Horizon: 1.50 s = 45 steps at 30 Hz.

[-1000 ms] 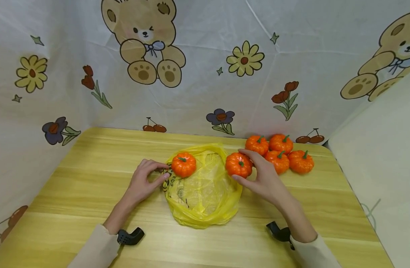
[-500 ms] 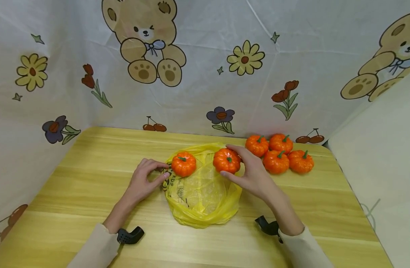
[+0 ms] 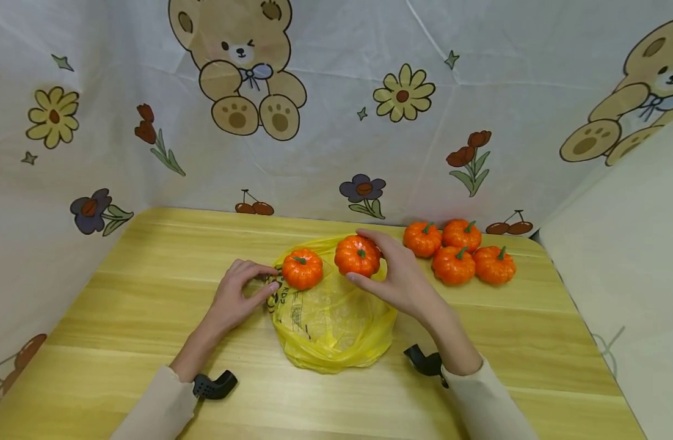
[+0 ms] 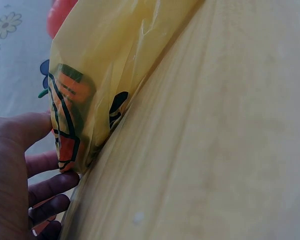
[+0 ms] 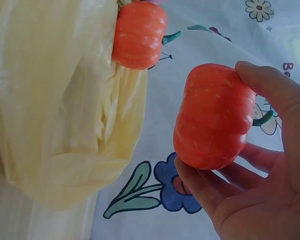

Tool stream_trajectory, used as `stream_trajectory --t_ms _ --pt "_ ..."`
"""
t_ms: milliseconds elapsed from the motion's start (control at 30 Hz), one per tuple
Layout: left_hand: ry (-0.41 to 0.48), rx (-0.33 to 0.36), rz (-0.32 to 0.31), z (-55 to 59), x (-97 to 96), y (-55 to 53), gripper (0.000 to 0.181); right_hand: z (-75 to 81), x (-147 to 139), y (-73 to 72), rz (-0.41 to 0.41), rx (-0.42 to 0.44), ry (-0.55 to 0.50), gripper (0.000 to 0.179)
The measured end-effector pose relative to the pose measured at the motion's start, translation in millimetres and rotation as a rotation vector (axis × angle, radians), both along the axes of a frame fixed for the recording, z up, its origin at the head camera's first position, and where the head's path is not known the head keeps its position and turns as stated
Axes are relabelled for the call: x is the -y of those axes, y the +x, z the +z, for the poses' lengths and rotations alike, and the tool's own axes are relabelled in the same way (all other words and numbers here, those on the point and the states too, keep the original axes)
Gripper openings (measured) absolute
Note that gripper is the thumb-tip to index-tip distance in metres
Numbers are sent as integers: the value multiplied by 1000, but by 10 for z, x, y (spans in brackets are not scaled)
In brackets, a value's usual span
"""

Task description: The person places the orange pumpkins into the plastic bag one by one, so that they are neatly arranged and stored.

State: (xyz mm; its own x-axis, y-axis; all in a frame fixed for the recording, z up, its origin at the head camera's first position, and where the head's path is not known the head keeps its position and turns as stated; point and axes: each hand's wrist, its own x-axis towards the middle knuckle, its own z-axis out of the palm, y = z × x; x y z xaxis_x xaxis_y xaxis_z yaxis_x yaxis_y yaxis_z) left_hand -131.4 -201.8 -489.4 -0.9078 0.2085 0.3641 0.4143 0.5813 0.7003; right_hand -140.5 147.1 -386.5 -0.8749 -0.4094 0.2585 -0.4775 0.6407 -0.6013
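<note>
My right hand point(image 3: 399, 275) grips a small orange toy pumpkin point(image 3: 357, 256) with a green stem, held over the right back part of a yellow plastic bag point(image 3: 328, 348). In the right wrist view the thumb is on one side of this pumpkin and the fingers on the other. At the bag's left rim, my left hand point(image 3: 242, 293) holds the printed edge with thumb and fingers, as the left wrist view shows. Another toy pumpkin point(image 3: 302, 269) sits at the bag's left side, just beyond the left fingertips.
Several more toy pumpkins point(image 3: 460, 253) are grouped at the back right of the wooden table point(image 3: 122, 318). A white cloth point(image 3: 325, 159) printed with bears and flowers hangs along the back edge. Black devices point(image 3: 215, 385) are worn on both wrists.
My right hand has carried its pumpkin leftward and slightly back, from the bag's right rim to over the bag. The left hand and the other pumpkins stay put.
</note>
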Motion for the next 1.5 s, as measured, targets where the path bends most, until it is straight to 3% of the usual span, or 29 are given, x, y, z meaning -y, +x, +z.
stream_trajectory --t_ms 500,1267,1500 --pt "-2 -4 -3 19 -3 -15 24 77 228 -57 62 -14 -26 79" --pt "0 -5 -8 31 0 -26 24 -51 483 60 178 44 18 76" --pt "-2 0 -4 11 13 -20 23 -78 555 99 250 68 63 77"
